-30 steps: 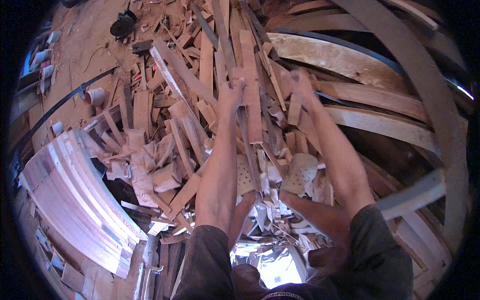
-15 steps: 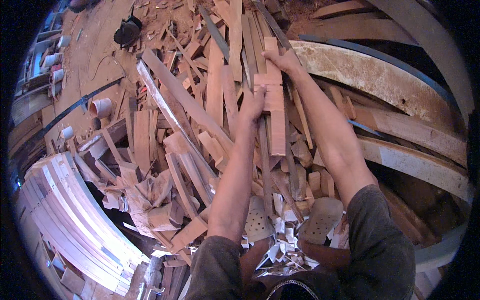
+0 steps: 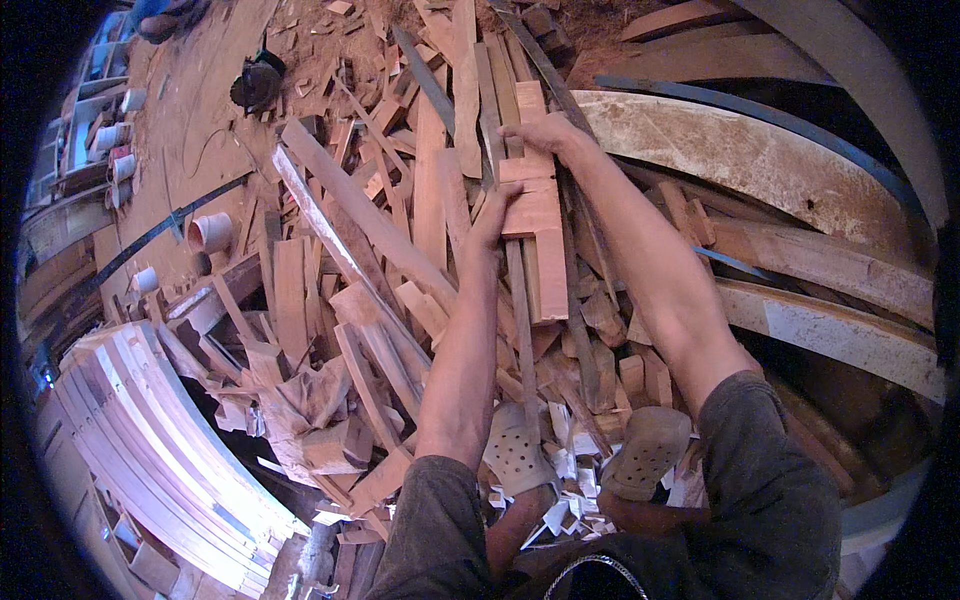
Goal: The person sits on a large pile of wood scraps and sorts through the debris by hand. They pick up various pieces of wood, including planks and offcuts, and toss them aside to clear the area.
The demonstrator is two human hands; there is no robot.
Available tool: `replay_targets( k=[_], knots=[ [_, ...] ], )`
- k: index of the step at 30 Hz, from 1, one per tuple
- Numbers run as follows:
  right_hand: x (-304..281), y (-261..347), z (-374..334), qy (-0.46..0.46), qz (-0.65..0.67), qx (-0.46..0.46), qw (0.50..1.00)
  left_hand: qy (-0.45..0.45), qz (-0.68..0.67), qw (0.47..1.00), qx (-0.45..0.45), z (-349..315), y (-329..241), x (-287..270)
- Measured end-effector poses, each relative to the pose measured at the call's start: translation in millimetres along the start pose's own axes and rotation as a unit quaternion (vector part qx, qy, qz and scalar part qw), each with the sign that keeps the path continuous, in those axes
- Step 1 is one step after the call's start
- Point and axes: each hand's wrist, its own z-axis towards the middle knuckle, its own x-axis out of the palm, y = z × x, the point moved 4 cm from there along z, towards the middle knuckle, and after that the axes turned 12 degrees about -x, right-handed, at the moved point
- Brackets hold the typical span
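A long reddish wooden strip [image 3: 552, 285] lies on the scrap pile in front of me, pointing away. Across its middle is a wider, short wooden block [image 3: 533, 208]; whether the two are joined I cannot tell. My left hand [image 3: 488, 220] grips the block's left edge, thumb on top and the other fingers hidden. Farther away, my right hand [image 3: 548, 133] is closed over the far part of the strip, its fingertips reaching past the left side.
Loose offcuts [image 3: 370, 290] are heaped to the left and ahead. Long curved planks [image 3: 740, 150] lie at right, and stacked pale boards [image 3: 170, 440] at lower left. A dark round tool [image 3: 257, 82] and a pot [image 3: 210, 232] sit at far left. My clogs [image 3: 645, 455] stand among splinters.
My right hand has shifted slightly left and nearer, its fingertips now farther over the strip's left side. The left hand keeps its hold on the block. The whole view has moved a little.
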Motion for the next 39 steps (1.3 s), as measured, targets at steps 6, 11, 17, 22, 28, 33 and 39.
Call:
replay_targets(
  k=[6, 11, 17, 22, 28, 33, 39],
  knots=[
    [-4.6, -8.7, -18.3, -0.145, 0.101, -0.017, 0.984, -0.023, -0.047, 0.997, 0.049, -27.0, -4.4, 17.9],
    [-0.3, 0.4, -35.4, -0.085, 0.23, -0.015, 0.969, 0.053, -0.122, 0.985, 0.11, -8.6, 0.4, -0.7],
    [-10.8, -1.3, -40.1, -0.074, 0.075, 0.019, 0.994, -0.106, -0.037, 0.982, 0.152, -85.7, -14.8, 41.0],
    [-13.7, 9.7, -50.1, -0.05, 0.023, 0.013, 0.998, -0.08, -0.014, 0.992, 0.094, -103.6, -20.6, 46.4],
    [-8.0, -1.0, -44.2, -0.044, 0.048, -0.041, 0.997, 0.037, 0.022, 0.999, 0.016, 12.4, 16.1, 2.0],
    [-3.2, 7.2, -39.6, 0.012, 0.125, -0.139, 0.982, -0.01, 0.091, 0.994, 0.053, -12.9, 0.9, -0.6],
    [-8.8, -21.7, -12.8, -0.035, 0.106, -0.019, 0.994, -0.018, 0.024, 0.997, 0.073, 20.4, 25.1, 6.1]
  ],
)
